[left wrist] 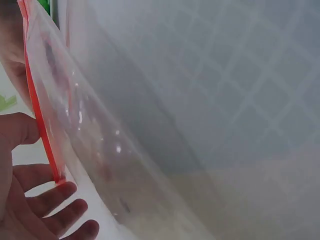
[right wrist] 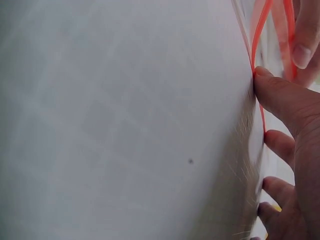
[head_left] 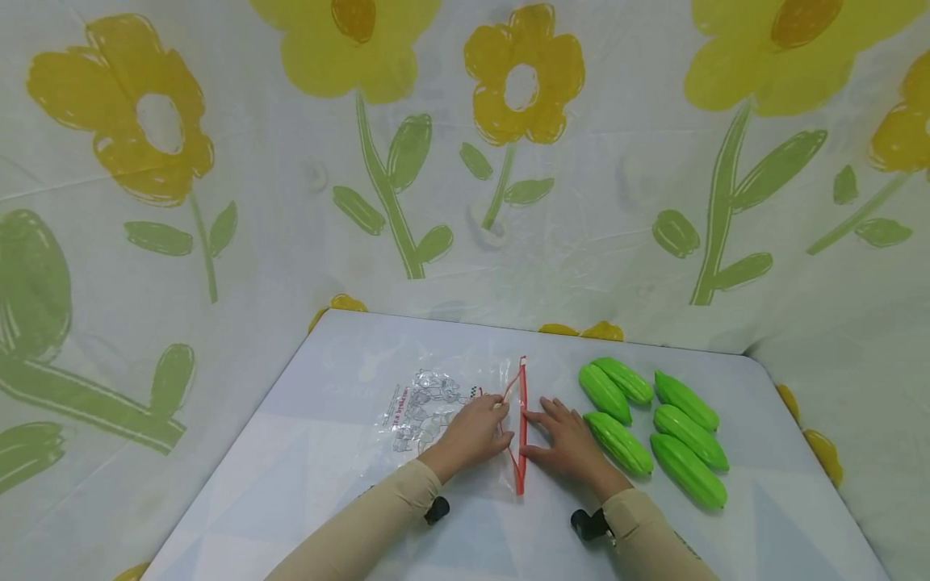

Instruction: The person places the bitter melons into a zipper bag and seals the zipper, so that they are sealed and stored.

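Note:
A clear plastic zip bag (head_left: 439, 411) with printed drawings and red lettering lies on the table. Its red zip edge (head_left: 522, 428) faces right, and the two red strips stand apart at the mouth. My left hand (head_left: 472, 429) is over the bag and holds the left strip; the left wrist view shows the thumb and index finger (left wrist: 32, 176) at the red edge. Against the right strip, my right hand (head_left: 570, 444) presses with thumb (right wrist: 280, 95) and fingertips, the fingers spread. Right of that hand lie several green, ribbed, elongated vegetables (head_left: 617, 442).
The white table (head_left: 291, 452) has a pale blue pattern, and its back edge meets a flower-printed curtain (head_left: 581, 266). A black wrist camera (head_left: 590, 524) sits under the right forearm, another (head_left: 437, 510) by the left.

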A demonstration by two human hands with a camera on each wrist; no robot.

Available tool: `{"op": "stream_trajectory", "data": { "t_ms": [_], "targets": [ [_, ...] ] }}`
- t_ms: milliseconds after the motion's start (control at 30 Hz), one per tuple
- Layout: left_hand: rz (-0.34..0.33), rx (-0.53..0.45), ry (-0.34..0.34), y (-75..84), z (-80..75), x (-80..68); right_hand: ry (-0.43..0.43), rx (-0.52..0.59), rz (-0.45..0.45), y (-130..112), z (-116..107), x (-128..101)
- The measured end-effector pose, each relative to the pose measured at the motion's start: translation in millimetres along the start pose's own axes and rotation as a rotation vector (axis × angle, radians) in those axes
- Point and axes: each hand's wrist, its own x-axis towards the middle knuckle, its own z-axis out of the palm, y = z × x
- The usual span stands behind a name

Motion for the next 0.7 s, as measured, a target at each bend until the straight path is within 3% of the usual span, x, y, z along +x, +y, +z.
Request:
{"op": "stream_trajectory", "data": {
  "t_ms": [167,333,533,700],
  "targets": [
    [0.013,0.003,-0.042,-0.1,4.5,-0.8,0.007,-0.008,-0.011,1.6,0.9,0.0],
    [0.005,-0.030,-0.038,1.2,5.5,-2.5,0.007,-0.015,-0.012,2.6,2.5,0.7],
    [-0.058,-0.152,0.030,2.0,0.4,-2.0,0.005,-0.016,-0.010,2.9,3.0,2.1],
    [-0.094,-0.233,0.130,4.0,-12.8,-0.1,0.004,-0.009,-0.008,2.1,1.5,2.2]
  ]
}}
